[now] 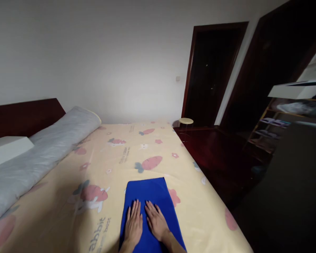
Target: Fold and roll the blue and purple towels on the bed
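Matt, smooth blue rectangular cloth lies on a cream, carrot-printed fabric bedsheet with faint creases. The long grey padded cloth roll looks soft and rumpled; the dark red floor shines dully beneath a matt white painted wall.

Left hand: mine, bare, its back broad and narrowing toward the wrist
Right hand: bare too, a match for my left in size and build
Fingers: slim and straight-sided, with rounded ends
Nails: too small here for me to read their shape
Right wrist: bare, narrower than the hand
Right forearm: bare, slender, smooth in outline
Left forearm: bare, only a short piece of me showing
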The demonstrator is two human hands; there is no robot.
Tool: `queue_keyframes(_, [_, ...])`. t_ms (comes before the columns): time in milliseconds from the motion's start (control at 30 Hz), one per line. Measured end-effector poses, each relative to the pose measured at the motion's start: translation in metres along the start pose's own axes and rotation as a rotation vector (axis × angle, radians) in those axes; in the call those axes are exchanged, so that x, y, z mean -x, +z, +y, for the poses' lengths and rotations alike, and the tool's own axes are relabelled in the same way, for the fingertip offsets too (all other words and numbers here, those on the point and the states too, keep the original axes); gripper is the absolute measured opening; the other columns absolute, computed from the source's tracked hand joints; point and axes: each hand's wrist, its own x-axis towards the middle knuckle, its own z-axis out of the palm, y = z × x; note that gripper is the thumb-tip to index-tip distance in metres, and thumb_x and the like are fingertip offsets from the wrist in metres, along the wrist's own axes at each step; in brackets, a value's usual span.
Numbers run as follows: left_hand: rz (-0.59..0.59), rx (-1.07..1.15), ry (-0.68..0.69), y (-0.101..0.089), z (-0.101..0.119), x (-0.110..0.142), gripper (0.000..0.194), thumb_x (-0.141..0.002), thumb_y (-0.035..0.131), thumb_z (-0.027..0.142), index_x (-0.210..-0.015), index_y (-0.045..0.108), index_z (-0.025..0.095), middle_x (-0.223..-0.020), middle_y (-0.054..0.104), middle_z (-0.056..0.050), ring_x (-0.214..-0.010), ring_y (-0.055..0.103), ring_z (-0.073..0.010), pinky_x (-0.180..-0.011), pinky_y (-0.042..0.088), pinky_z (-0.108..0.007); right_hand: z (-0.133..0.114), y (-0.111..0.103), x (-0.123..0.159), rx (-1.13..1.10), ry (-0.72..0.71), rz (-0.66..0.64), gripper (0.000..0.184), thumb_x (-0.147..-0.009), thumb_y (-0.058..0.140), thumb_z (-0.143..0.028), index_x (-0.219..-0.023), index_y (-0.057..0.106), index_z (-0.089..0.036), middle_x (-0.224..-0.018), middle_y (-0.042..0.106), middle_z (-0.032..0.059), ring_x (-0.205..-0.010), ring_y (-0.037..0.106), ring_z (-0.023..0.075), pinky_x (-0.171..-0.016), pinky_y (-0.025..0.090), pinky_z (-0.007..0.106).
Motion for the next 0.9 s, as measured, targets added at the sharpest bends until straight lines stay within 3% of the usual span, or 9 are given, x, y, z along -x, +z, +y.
queue_keyframes(100, [-0.091, 0.039, 0.067, -0.004, 0.000, -0.016, 0.055, -0.094, 0.027, 0.022, -0.148, 0.020, 0.028, -0.156, 0.030, 0.000, -0.144, 0.030, -0.0178, -0.116, 0.031, -0.042, -0.004, 0.001, -0.014, -0.035, -0.061, -0.061, 0.056, -0.099, 0.032, -0.037, -0.152, 0.020, -0.025, -0.157, 0.022, 0.0035, -0.145, 0.021, 0.0211, -0.118, 0.019, 0.045])
queue_keyframes(167, [-0.160, 0.064, 0.041, -0.007, -0.006, -0.020, 0.052, -0.096, 0.026, 0.029, -0.148, 0.020, 0.031, -0.157, 0.029, 0.000, -0.143, 0.031, -0.0188, -0.116, 0.031, -0.044, 0.006, -0.003, -0.018, -0.032, -0.036, -0.086, 0.055, -0.100, 0.031, -0.044, -0.152, 0.022, -0.028, -0.157, 0.023, 0.0024, -0.144, 0.022, 0.0215, -0.118, 0.019, 0.047])
queue_keyframes(333, [-0.227, 0.050, -0.202, -0.014, -0.023, -0.010, 0.059, -0.095, 0.024, 0.051, -0.149, 0.019, 0.027, -0.159, 0.023, -0.003, -0.146, 0.025, -0.0236, -0.119, 0.022, -0.050, 0.057, -0.015, -0.009, 0.094, 0.366, 0.045, 0.061, -0.099, 0.025, -0.055, -0.150, 0.028, -0.022, -0.156, 0.026, 0.0060, -0.144, 0.022, 0.0245, -0.117, 0.020, 0.049])
queue_keyframes(467, [-0.247, 0.030, -0.236, -0.020, -0.022, -0.009, 0.061, -0.094, 0.026, 0.050, -0.149, 0.023, 0.024, -0.158, 0.025, -0.005, -0.146, 0.023, -0.0256, -0.120, 0.015, -0.054, 0.074, -0.013, -0.003, 0.149, 0.469, 0.120, 0.064, -0.098, 0.026, -0.056, -0.149, 0.032, -0.018, -0.154, 0.030, 0.0087, -0.143, 0.025, 0.0270, -0.116, 0.021, 0.050])
queue_keyframes(567, [-0.212, 0.010, -0.208, -0.020, -0.016, -0.015, 0.057, -0.095, 0.026, 0.042, -0.149, 0.021, 0.024, -0.158, 0.025, -0.005, -0.146, 0.024, -0.0255, -0.120, 0.012, -0.057, 0.059, -0.009, -0.006, 0.120, 0.364, 0.128, 0.061, -0.099, 0.024, -0.052, -0.150, 0.030, -0.018, -0.155, 0.026, 0.0083, -0.144, 0.023, 0.0266, -0.117, 0.020, 0.049])
queue_keyframes(733, [-0.222, 0.085, -0.003, -0.007, -0.005, -0.029, 0.055, -0.095, 0.021, 0.025, -0.148, 0.007, 0.030, -0.158, 0.020, 0.005, -0.146, 0.024, -0.0175, -0.119, 0.025, -0.045, 0.017, -0.007, -0.024, -0.034, -0.047, -0.071, 0.053, -0.102, 0.023, -0.042, -0.152, 0.019, -0.028, -0.156, 0.025, 0.0016, -0.144, 0.023, 0.0195, -0.118, 0.020, 0.043])
queue_keyframes(800, [-0.257, 0.102, 0.010, -0.002, -0.005, -0.034, 0.055, -0.095, 0.021, 0.025, -0.148, 0.008, 0.030, -0.158, 0.019, 0.005, -0.146, 0.024, -0.0178, -0.119, 0.026, -0.045, 0.015, -0.010, -0.033, -0.063, -0.076, -0.124, 0.053, -0.101, 0.023, -0.046, -0.152, 0.018, -0.029, -0.156, 0.024, 0.0010, -0.144, 0.021, 0.0191, -0.118, 0.020, 0.045])
queue_keyframes(900, [-0.277, 0.099, -0.101, 0.000, -0.012, -0.039, 0.052, -0.097, 0.019, 0.035, -0.148, 0.011, 0.029, -0.158, 0.019, 0.002, -0.146, 0.023, -0.0198, -0.119, 0.024, -0.048, 0.037, -0.018, -0.041, -0.024, 0.076, -0.101, 0.056, -0.100, 0.022, -0.054, -0.150, 0.025, -0.029, -0.156, 0.023, 0.0020, -0.145, 0.020, 0.0220, -0.118, 0.018, 0.050])
